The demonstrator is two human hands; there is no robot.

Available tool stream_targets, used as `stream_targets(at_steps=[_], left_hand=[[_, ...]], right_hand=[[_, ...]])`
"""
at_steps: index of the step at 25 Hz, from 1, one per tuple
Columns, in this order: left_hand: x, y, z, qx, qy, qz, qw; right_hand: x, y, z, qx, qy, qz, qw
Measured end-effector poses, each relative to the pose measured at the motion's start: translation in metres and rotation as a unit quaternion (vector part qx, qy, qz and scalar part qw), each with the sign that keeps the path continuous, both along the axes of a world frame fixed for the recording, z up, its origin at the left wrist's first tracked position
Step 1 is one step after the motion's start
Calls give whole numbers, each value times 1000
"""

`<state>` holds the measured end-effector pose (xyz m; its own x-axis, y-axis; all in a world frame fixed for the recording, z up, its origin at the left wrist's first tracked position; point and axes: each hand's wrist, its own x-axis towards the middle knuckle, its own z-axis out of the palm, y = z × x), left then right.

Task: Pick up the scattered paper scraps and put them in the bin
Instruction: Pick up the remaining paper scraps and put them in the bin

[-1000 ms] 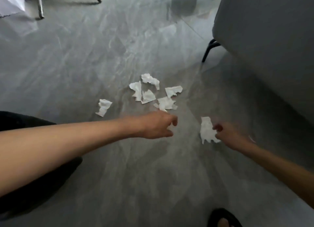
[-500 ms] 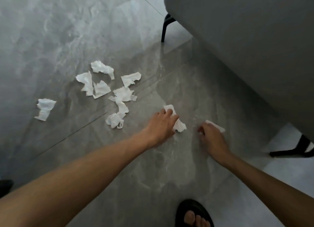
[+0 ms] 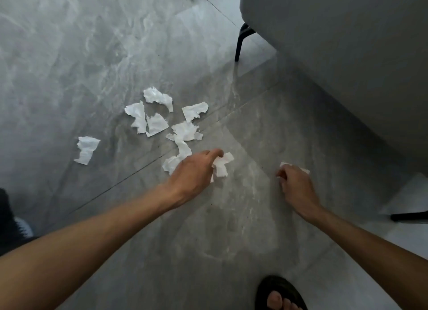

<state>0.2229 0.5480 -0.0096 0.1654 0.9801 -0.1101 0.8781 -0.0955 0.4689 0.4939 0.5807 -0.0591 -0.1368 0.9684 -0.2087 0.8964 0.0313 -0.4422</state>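
Note:
Several torn white paper scraps lie on the grey marble floor. My left hand (image 3: pixel 196 169) pinches one crumpled scrap (image 3: pixel 222 165) between thumb and fingers, just above the floor. My right hand (image 3: pixel 295 182) is closed over a small flat scrap (image 3: pixel 286 165) whose edges stick out past the knuckles. A cluster of scraps (image 3: pixel 185 131) lies just beyond my left hand, with more at the cluster's far side (image 3: pixel 157 96). One scrap (image 3: pixel 86 148) lies alone to the left. No bin is in view.
A grey sofa (image 3: pixel 347 54) on thin black legs (image 3: pixel 242 41) fills the upper right. My sandalled foot (image 3: pixel 280 295) is at the bottom edge. A dark object (image 3: pixel 9 217) sits at the left edge.
My left hand has closed on the scrap it was reaching over and lifted its near end. My right hand has stayed curled over the small scrap. The view shifted right.

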Motion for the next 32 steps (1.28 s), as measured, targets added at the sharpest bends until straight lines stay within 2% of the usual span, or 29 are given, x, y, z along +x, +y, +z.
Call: stream_targets(at_steps=[3, 6, 11, 15, 18, 21, 24, 26, 27, 29, 30, 32], left_hand=[[-33, -8, -4, 6, 39, 41, 998], [-58, -14, -16, -36, 80, 113, 990], [-76, -14, -35, -101, 113, 177, 972], [-83, -20, -43, -100, 101, 149, 979], [-100, -31, -36, -102, 59, 128, 985], [-125, -41, -17, -84, 29, 130, 987], [-139, -50, 2, -85, -25, 191, 978], [-139, -53, 5, -98, -49, 221, 969], [-138, -54, 5, -110, -58, 229, 965], [-135, -54, 8, -134, -79, 233, 960], [-134, -52, 12, -147, -86, 231, 958], [-138, -47, 26, -169, -84, 231, 955]], right_hand=[[-31, 4, 6, -2, 65, 41, 997], [-67, 2, 17, 12, 129, 89, 988], [-112, 13, 21, 26, 139, 141, 980], [-163, 49, 27, 68, 106, 272, 954], [-206, 62, 16, 87, 44, 417, 904], [-228, 52, -8, 120, -18, 484, 866], [-231, 44, -14, 135, -7, 478, 868], [-228, 41, -6, 114, 38, 457, 881], [-227, 39, 0, 82, 81, 419, 901], [-226, 34, 15, 4, 182, 282, 942], [-227, 32, 22, -36, 218, 212, 952], [-228, 25, 35, -120, 279, 116, 946]])
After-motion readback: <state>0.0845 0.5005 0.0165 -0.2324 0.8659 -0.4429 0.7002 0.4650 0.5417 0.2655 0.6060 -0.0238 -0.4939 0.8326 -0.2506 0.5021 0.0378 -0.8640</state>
